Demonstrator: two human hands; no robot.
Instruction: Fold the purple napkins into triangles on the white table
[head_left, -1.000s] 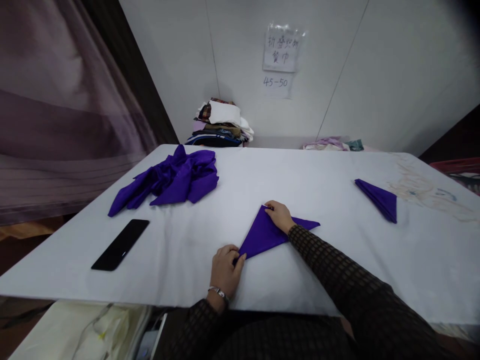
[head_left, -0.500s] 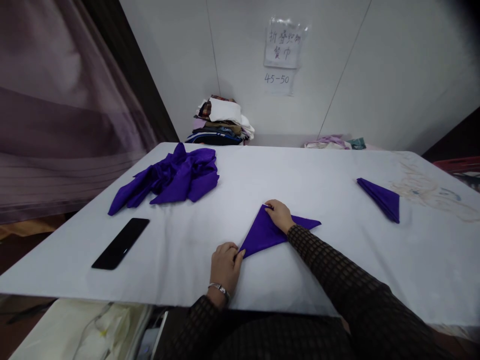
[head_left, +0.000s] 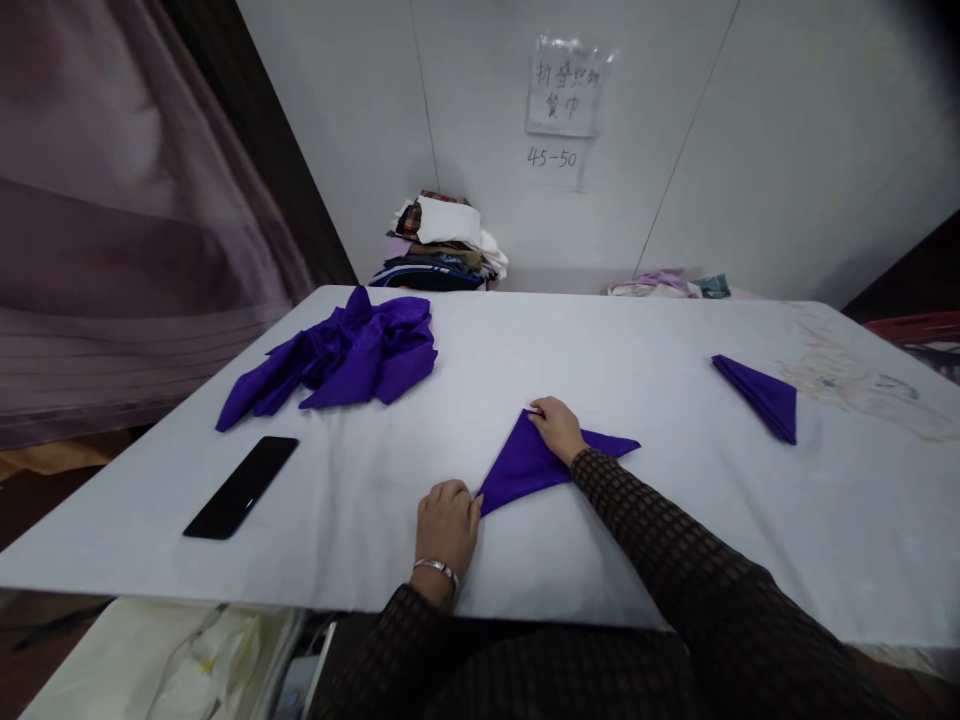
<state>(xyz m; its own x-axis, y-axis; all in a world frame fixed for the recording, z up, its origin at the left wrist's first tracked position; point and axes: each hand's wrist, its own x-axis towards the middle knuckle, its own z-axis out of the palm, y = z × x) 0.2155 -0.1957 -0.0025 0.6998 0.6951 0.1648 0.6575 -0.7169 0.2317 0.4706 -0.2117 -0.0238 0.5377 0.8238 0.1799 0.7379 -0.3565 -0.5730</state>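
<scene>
A purple napkin folded into a triangle (head_left: 525, 468) lies flat on the white table (head_left: 600, 360) in front of me. My left hand (head_left: 447, 525), with a bracelet at the wrist, has its fingers curled and pinches the napkin's near left corner. My right hand (head_left: 556, 428) rests on the napkin's far tip, fingers bent and pressing it down. A dark checked sleeve covers each arm.
A heap of crumpled purple napkins (head_left: 341, 355) sits at the far left. A black phone (head_left: 241, 486) lies near the left front edge. One folded purple napkin (head_left: 759, 396) rests at the right. Stacked clothes (head_left: 442, 245) stand against the wall under a paper sign (head_left: 562, 95).
My left hand has slid slightly inward along the napkin's near corner. My right hand stays on the far tip. The view has shifted a little.
</scene>
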